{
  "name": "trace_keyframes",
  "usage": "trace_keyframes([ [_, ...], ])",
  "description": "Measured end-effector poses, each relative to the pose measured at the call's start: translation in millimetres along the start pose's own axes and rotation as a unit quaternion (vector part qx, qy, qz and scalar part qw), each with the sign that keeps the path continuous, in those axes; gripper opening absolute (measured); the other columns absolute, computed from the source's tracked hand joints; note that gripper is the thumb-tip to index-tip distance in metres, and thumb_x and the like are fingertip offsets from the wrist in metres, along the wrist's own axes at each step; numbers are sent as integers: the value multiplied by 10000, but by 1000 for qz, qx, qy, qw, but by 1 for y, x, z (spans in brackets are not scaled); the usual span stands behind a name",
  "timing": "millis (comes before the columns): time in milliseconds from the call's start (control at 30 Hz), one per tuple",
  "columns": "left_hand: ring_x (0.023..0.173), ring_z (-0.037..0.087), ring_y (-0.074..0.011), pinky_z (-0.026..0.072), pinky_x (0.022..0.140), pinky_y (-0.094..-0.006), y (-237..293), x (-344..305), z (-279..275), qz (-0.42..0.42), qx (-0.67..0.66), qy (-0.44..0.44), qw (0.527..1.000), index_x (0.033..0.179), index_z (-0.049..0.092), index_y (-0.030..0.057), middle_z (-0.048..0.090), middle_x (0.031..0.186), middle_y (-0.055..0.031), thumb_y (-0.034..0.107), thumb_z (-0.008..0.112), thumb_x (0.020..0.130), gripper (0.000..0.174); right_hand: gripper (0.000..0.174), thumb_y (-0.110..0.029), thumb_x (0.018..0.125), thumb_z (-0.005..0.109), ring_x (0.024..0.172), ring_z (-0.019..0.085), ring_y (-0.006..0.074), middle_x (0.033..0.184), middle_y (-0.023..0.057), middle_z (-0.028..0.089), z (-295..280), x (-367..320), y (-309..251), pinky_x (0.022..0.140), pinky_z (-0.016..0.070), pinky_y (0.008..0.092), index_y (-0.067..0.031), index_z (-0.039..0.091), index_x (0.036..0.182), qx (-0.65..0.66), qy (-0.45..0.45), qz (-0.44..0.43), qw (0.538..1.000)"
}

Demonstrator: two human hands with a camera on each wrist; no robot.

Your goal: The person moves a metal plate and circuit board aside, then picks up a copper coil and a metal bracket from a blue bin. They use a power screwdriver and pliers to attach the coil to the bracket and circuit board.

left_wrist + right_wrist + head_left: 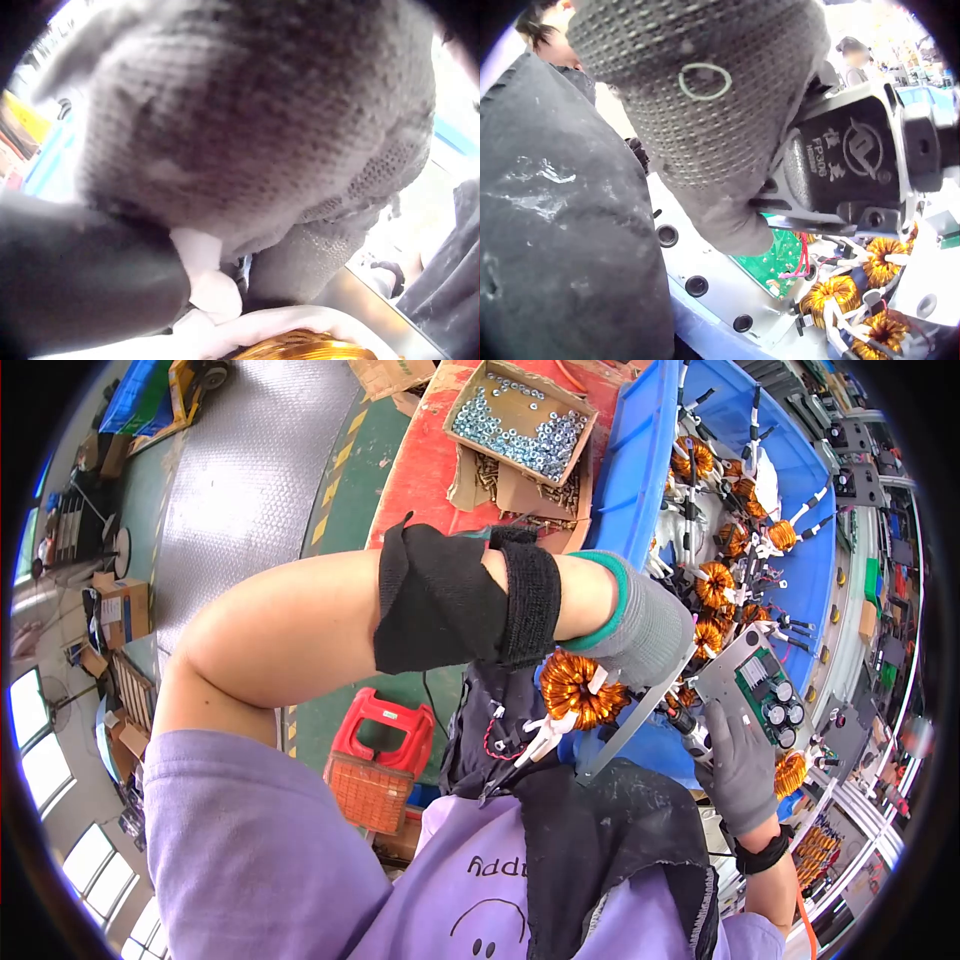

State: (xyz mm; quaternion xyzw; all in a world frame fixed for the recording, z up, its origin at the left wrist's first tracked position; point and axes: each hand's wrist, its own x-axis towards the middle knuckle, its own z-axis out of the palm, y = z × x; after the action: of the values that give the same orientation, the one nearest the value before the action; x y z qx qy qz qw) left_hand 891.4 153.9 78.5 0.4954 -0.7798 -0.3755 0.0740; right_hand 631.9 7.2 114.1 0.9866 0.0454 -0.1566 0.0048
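Grey knit glove: right hand [737,768] is gripping a black-and-silver power tool [692,736], long axis slanting toward left hand [652,635] | left fingers are hiding, hold untellable | ring-shaped, glossy copper-wire coil [578,695] is lying just beside left hand, the nearer one | flat silver metal panel [718,678] is sitting just past right fingers

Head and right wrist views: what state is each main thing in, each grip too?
Nut box: open, partly filled
Lower carton: open, holding small brass-coloured parts
Blue bin: open, holding copper coils
Near coil: wound, leads attached
Circuit board: uncovered
Red chair: unoccupied
Left grip: gloved, fingers hidden
Right grip: gloved, holding a black-and-silver tool
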Motion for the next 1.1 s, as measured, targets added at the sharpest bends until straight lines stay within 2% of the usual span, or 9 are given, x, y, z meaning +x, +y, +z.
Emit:
trace_keyframes([
  [133, 611, 682, -239, 544, 555, -367, 19, -14, -4, -86, 75, 125, 986, 768, 733, 24, 690, 702, -130, 150, 633, 838, 175, 777, -57, 642, 697, 733, 548, 251, 803, 63, 505, 4, -2, 1, 654, 434, 391, -72, 442, 1376, -14, 6, 3, 1000],
  [167, 591, 666, -251, 541, 551, -368, 25, -20, -25, -165, 24, 2, 986, 804, 735, 45, 685, 675, -94, 145, 636, 849, 148, 777, -57, 642, 697, 733, 548, 251, 803, 63, 505, 4, -3, 0, 654, 434, 391, -72, 442, 1376, -13, 8, 7, 1000],
  [233, 674, 675, -240, 555, 625, -363, 6, -43, -26, -182, 83, 56, 978, 854, 724, 49, 707, 769, -75, 137, 652, 845, 114, 771, -77, 652, 711, 732, 547, 240, 807, 56, 507, 3, -3, 0, 643, 422, 383, -100, 450, 1377, -21, 10, 9, 1000],
  [333, 835, 661, -180, 523, 728, -311, -54, -71, -7, -219, 116, 331, 910, 993, 706, 34, 687, 910, -66, 138, 574, 875, 205, 722, -88, 686, 700, 709, 541, 225, 790, 44, 504, 1, -2, -3, 622, 407, 372, -130, 466, 1368, -45, 19, 14, 999],
  [400, 758, 640, -167, 509, 687, -301, -58, -89, -2, -308, -56, 489, 814, 1065, 692, 31, 678, 848, -70, 122, 533, 874, 265, 693, -88, 704, 686, 693, 535, 219, 775, 38, 496, 4, -2, -3, 613, 402, 371, -138, 474, 1362, -46, 28, 21, 998],
  [600, 688, 607, -110, 499, 664, -265, -84, -109, 63, -430, -214, 401, 780, 1100, 693, 54, 673, 800, -67, 124, 564, 863, 279, 606, -92, 741, 652, 645, 514, 208, 726, 25, 460, 1, 1, -4, 584, 387, 371, -151, 507, 1327, -43, 43, 21, 998],
  [700, 948, 659, -307, 509, 836, -397, -95, -88, 103, -508, -253, 339, 750, 1019, 722, 112, 696, 974, -136, 203, 558, 881, 233, 601, -132, 743, 676, 640, 511, 209, 720, 25, 456, -1, 1, -3, 579, 383, 369, -154, 514, 1321, -51, 40, 14, 998],
  [867, 1059, 556, -274, 433, 912, -426, -119, -21, 159, -356, 157, 472, 791, 950, 725, 170, 598, 1037, -62, 201, 669, 783, 179, 639, -258, 750, 750, 647, 515, 220, 725, 36, 467, 3, -6, -2, 582, 382, 364, -135, 506, 1329, 1, 57, 29, 998],
  [1100, 1060, 464, -284, 393, 888, -390, -144, 5, 166, -396, 220, 361, 815, 861, 682, 133, 543, 1076, -23, 183, 672, 702, 166, 699, -231, 714, 802, 707, 559, 276, 805, 84, 552, -16, -25, -2, 641, 437, 415, -68, 503, 1325, 52, 118, 118, 985],
])
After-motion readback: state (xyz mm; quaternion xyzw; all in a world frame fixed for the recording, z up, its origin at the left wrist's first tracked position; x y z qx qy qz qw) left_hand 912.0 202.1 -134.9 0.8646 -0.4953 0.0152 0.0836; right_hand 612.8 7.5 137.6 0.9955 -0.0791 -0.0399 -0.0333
